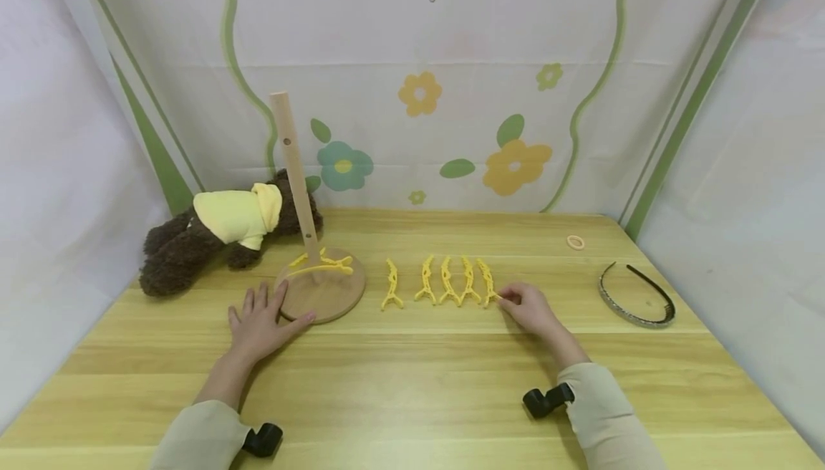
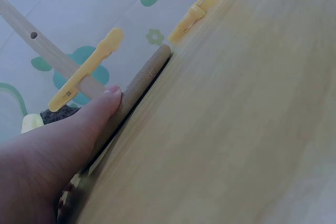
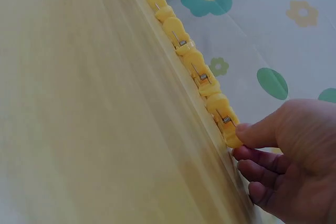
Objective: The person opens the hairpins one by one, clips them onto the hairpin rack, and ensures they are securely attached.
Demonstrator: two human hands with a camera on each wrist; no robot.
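Several yellow hair clips lie in a row on the table, with metal springs showing in the right wrist view. My right hand pinches the end of the rightmost clip between thumb and forefinger, its other fingers bent below. To the left stands a wooden stand with an upright post on a round base. More yellow clips lie on this base around the post. My left hand is spread flat beside the base, its thumb resting against the base's edge.
A dark brown plush toy in a yellow hoodie lies at the back left, behind the post. On the right are a dark headband and a small pale ring. Fabric walls with printed flowers enclose the table's back and sides.
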